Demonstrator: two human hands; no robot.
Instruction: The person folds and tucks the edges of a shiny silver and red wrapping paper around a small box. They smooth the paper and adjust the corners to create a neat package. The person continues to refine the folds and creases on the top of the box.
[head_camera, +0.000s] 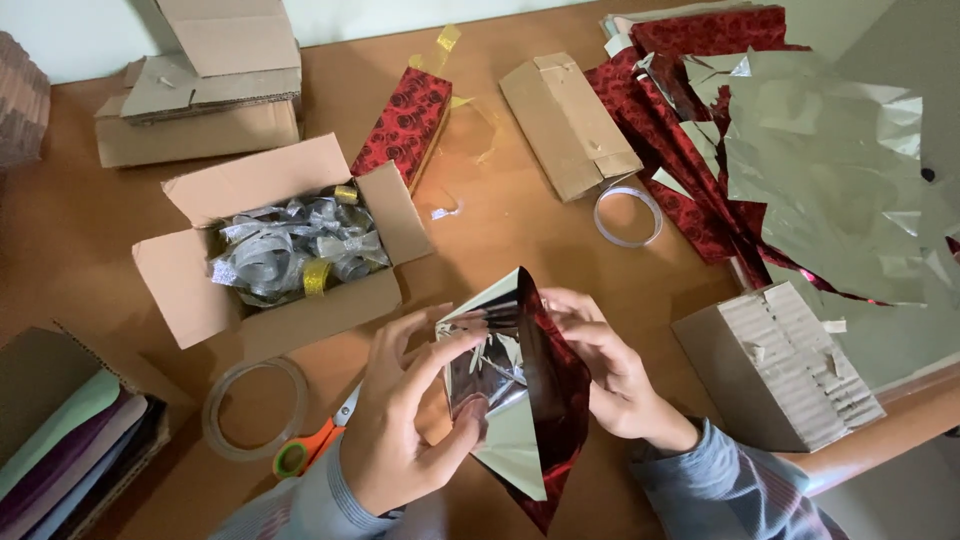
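Glossy red-and-silver foil wrapping paper — mirror-shiny inside — against matt brown cardboard boxes on a smooth wooden table.

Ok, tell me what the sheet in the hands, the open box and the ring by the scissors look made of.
Folded sheet: looks like metallic foil wrap, mirror-silver inside, glossy red outside; it holds sharp creases. Open box: plain brown cardboard, matte, with bent flaps. Ring: probably a clear plastic tape roll; the table shows through it.

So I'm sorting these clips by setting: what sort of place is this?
Probably a home or craft table used for gift wrapping: both hands hold red-and-silver foil wrapping paper, an open cardboard box holds silver ribbon, and tape rolls and scissors lie nearby.
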